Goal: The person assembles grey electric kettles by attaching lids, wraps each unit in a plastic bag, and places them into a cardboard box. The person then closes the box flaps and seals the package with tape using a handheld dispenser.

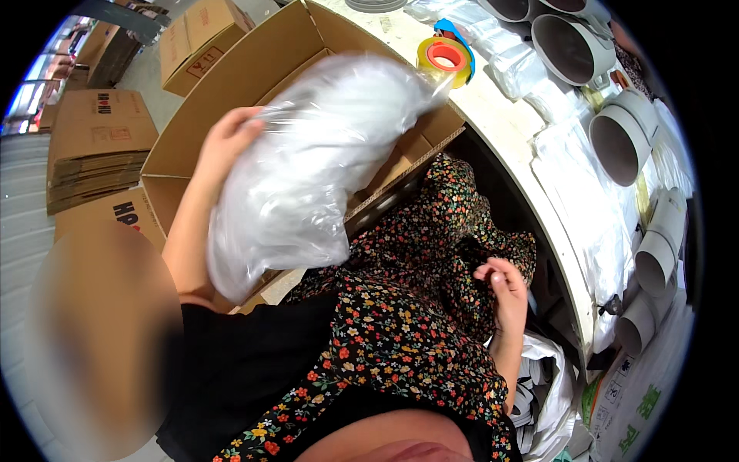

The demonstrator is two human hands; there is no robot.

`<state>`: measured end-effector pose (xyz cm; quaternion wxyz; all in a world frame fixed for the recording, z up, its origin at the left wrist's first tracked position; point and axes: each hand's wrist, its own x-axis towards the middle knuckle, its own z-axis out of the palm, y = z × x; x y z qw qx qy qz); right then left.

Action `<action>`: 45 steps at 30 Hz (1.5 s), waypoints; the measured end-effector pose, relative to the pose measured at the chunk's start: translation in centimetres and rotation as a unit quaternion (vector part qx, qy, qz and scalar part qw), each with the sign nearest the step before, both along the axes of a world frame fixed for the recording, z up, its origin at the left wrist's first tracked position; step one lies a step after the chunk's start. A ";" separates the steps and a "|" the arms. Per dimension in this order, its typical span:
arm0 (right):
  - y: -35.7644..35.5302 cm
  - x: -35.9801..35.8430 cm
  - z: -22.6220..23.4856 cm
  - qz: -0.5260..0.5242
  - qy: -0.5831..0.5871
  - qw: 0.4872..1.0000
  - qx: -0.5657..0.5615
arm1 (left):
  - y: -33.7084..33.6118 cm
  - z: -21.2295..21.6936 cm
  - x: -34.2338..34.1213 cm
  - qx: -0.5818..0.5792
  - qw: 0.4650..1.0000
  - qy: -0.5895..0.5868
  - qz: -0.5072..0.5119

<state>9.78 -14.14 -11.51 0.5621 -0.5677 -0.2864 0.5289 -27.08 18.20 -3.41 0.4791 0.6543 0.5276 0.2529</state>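
A large clear plastic bag [308, 169] with whitish contents hangs tilted over an open cardboard box [208, 115]. Motion smears part of it, and I cannot make out what is inside. My left hand [231, 135] grips the bag's left edge, its fingertips partly hidden by the plastic. Down at the right, my right hand [506, 292] is raised beside the floral apron [431, 254], apart from the bag. Its fingers are loosely bent and nothing shows between them.
A white worktable [500, 127] curves along the right, bearing a yellow tape roll [446, 58], plastic bags [566, 177] and several grey cup-like pieces [566, 50]. Flattened cartons [100, 146] are stacked at the left, near a closed carton [202, 42]. A white sack [550, 385] sits below the table.
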 end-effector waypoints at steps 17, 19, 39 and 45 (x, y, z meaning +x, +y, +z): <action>-1.5 6.7 8.5 -0.102 -0.024 0.994 -0.020 | -2.3 -28.5 13.0 -0.094 0.813 0.416 -0.397; 2.1 11.5 8.4 -0.227 0.047 0.973 0.001 | -2.2 -29.0 13.9 -0.107 0.822 0.392 -0.398; -15.4 7.1 7.4 -0.478 0.024 0.844 0.241 | -6.2 3.4 23.1 0.018 0.920 -0.285 -0.269; -16.9 3.1 7.1 -0.363 -0.386 0.817 0.226 | -18.5 4.4 30.9 0.033 0.769 -0.057 -0.636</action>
